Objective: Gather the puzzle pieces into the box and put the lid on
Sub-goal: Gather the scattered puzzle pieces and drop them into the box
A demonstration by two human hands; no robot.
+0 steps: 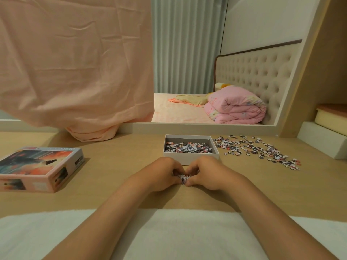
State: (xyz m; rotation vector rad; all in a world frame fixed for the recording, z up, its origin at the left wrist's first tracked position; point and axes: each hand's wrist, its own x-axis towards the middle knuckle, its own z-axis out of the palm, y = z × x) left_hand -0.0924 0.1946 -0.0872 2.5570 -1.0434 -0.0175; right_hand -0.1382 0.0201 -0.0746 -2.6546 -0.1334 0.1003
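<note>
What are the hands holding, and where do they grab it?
A small heap of puzzle pieces. The left hand and right hand squeeze it from its two sides with curled fingers, on the table before the box.

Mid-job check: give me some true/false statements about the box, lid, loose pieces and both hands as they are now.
The box is open and holds pieces. True.
The lid sits on the box. False: it lies on the table, left of the box.
The left hand and right hand curl round a small pile in front of the box. True.
Nothing lies right of the box. False: scattered pieces lie on the table there.
</note>
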